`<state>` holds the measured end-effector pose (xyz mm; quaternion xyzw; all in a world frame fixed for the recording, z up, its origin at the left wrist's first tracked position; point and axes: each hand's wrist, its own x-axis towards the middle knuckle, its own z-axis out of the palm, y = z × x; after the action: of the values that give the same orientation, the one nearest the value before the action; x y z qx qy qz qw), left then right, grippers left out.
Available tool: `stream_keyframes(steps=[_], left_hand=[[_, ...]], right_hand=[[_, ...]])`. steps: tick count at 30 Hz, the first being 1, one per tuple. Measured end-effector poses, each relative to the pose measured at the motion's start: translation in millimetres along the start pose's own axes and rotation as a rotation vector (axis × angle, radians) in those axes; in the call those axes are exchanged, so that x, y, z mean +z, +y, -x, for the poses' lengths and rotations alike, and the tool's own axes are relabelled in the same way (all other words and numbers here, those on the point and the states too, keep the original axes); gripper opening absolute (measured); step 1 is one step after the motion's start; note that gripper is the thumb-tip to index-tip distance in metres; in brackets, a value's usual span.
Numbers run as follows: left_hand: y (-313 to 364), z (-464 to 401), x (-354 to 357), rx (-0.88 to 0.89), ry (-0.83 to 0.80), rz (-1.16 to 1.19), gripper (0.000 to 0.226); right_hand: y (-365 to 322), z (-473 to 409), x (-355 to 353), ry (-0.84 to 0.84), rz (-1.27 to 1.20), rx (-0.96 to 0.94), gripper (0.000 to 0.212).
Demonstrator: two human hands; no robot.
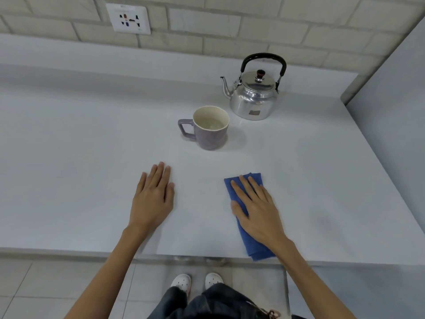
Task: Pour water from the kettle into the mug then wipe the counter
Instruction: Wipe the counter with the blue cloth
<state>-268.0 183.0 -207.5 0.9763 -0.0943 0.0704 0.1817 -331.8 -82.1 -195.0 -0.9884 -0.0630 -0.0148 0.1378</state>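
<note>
A shiny metal kettle (251, 97) with a black handle stands upright at the back right of the white counter (80, 157), spout pointing left. In front of it, to the left, sits a purple mug (210, 134) with water inside and its handle facing left. A folded blue cloth (247, 245) lies near the counter's front edge. My right hand (255, 208) rests flat on the cloth, fingers spread. My left hand (154, 196) lies palm down on the bare counter to the left, holding nothing.
A tiled wall with a power socket (128, 18) runs along the back. A grey panel (391, 111) borders the counter on the right. The counter's front edge (69, 252) lies below my hands, with floor tiles and my shoes (197, 282) beneath.
</note>
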Motion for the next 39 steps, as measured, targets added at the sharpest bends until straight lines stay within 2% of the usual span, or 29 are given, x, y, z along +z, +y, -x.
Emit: stream_keyframes(steps=[4, 9, 17, 22, 26, 29, 32, 36, 39], left_hand=[[-0.3, -0.7, 1.6, 0.004, 0.007, -0.007, 0.054], [-0.5, -0.7, 2.0, 0.001, 0.004, -0.009, 0.055], [-0.3, -0.1, 1.7, 0.003, -0.009, 0.004, 0.054], [0.3, -0.1, 0.6, 0.003, -0.004, 0.015, 0.053], [0.5, 0.0, 0.2, 0.004, -0.011, 0.016, 0.055], [0.9, 0.4, -0.2, 0.002, -0.006, 0.019, 0.055], [1.8, 1.3, -1.1, -0.001, -0.009, 0.021, 0.055], [2.8, 0.4, -2.0, 0.005, -0.008, 0.028, 0.055], [1.9, 0.2, -2.5, 0.008, -0.009, 0.026, 0.055]], right_hand=[[49.3, 2.1, -14.8, 0.03, 0.038, 0.062, 0.047], [88.3, -51.2, -26.8, 0.052, 0.091, 0.157, 0.047], [46.4, -89.8, -11.9, 0.043, 0.123, 0.133, 0.049], [10.2, -54.0, -2.2, -0.018, 0.082, 0.004, 0.05], [16.5, 6.0, -8.7, -0.065, 0.083, -0.094, 0.052], [45.9, 28.1, -18.3, -0.067, 0.064, -0.046, 0.051], [58.8, 8.8, -20.2, -0.025, 0.069, 0.057, 0.05], [33.7, -43.7, -7.3, 0.031, 0.116, 0.144, 0.051], [-4.4, -69.9, 4.3, 0.04, 0.118, 0.106, 0.051]])
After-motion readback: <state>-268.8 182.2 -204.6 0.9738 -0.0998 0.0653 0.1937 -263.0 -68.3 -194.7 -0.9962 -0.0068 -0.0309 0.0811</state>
